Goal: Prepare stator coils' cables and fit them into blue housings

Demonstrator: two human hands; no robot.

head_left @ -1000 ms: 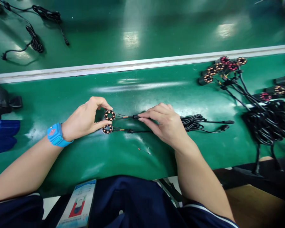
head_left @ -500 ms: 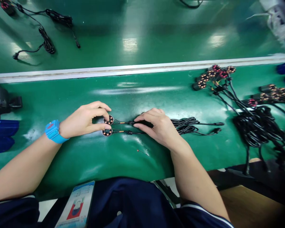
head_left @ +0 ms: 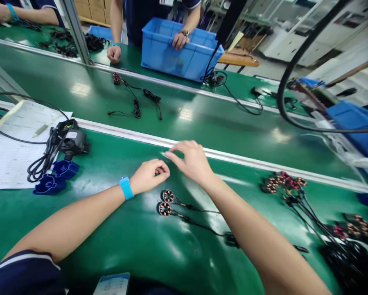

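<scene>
Two round motor stators with copper windings, an upper one (head_left: 168, 196) and a lower one (head_left: 164, 209), lie side by side on the green bench with black cables running right. My right forearm hides part of the cables. Beyond the stators, my left hand (head_left: 150, 176) hovers with curled fingers, thumb close to the fingertips. My right hand (head_left: 191, 159) is near the white strip, thumb and forefinger tips together. A pale speck shows at those tips, too small to name. Neither hand touches the stators.
Cabled stators (head_left: 285, 180) are bunched at right. At left are a pump-like black device (head_left: 75, 141), blue plastic parts (head_left: 50, 184) and papers (head_left: 14, 159). Another cabled stator (head_left: 116, 78) lies across the strip. A co-worker's hand rests on a blue crate (head_left: 171, 57); another person works at upper left.
Both hands have left the stators and cables and moved forward, toward each other. The view has tilted up, bringing the far bench and co-workers into sight.
</scene>
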